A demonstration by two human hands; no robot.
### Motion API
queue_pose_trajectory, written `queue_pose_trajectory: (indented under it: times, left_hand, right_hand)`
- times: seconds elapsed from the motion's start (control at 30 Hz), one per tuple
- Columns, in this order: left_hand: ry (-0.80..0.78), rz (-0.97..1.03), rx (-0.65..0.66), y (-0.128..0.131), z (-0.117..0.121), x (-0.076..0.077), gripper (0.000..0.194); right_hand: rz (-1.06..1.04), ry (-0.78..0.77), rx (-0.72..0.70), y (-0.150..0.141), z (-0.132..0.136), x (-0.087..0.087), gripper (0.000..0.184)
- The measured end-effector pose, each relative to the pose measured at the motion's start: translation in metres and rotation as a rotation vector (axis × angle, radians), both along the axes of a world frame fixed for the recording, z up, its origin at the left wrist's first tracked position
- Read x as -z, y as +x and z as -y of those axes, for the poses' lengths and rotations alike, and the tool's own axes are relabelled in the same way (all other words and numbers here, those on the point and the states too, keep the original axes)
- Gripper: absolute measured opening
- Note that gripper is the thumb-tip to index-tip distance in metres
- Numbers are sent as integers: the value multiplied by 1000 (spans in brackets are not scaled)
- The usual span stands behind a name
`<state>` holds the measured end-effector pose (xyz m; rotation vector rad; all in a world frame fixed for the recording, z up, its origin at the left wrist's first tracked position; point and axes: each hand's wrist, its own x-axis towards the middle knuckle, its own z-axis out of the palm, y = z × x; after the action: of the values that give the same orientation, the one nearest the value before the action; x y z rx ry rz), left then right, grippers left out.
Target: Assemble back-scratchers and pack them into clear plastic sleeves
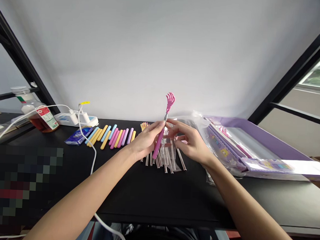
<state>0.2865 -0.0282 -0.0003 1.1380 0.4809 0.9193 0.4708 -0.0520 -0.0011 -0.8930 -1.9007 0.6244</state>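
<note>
A pink back scratcher (158, 143) stands upright with a slight tilt, its claw-shaped head up and its metal rod mostly slid into the handle. My left hand (147, 138) is closed around it near the top of the handle. Close on the other side is my right hand (190, 137), its fingers bent but apart; whether the index fingertip touches the scratcher is hard to tell. Beneath both hands lie several metal rods (171, 163) on the black table (158, 195). Yellow claw heads (144, 125) show behind my left hand, and the rest of that pile is partly hidden.
Several yellow, blue, pink and purple handles (118, 137) lie in a row to the left. Beyond them are a blue packet (78, 135), a power strip (66, 118) with a white cable, and a bottle (39, 110). A purple box (271, 140) and clear plastic wrapping (200, 122) occupy the right.
</note>
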Motion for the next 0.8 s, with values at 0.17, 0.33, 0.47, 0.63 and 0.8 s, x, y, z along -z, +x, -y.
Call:
queue_pose_trajectory:
  times: [0.17, 0.33, 0.47, 0.63, 0.8]
  left_hand:
    - [-2, 5, 9, 2, 0, 3, 25]
    - [-38, -91, -49, 0, -5, 9, 24]
    - [45, -221, 26, -6, -3, 4, 28]
    - [148, -352, 66, -6, 2, 0, 32]
    - [133, -179, -128, -2, 0, 3, 31]
  right_hand:
    - [-59, -81, 27, -3, -1, 3, 20]
    - [-139, -97, 90, -1, -5, 3, 33]
    - [-149, -120, 134, 0, -4, 1, 39]
    - [-168, -239, 130, 0, -4, -2, 33]
    - [-262, -217, 158, 0, -3, -4, 23]
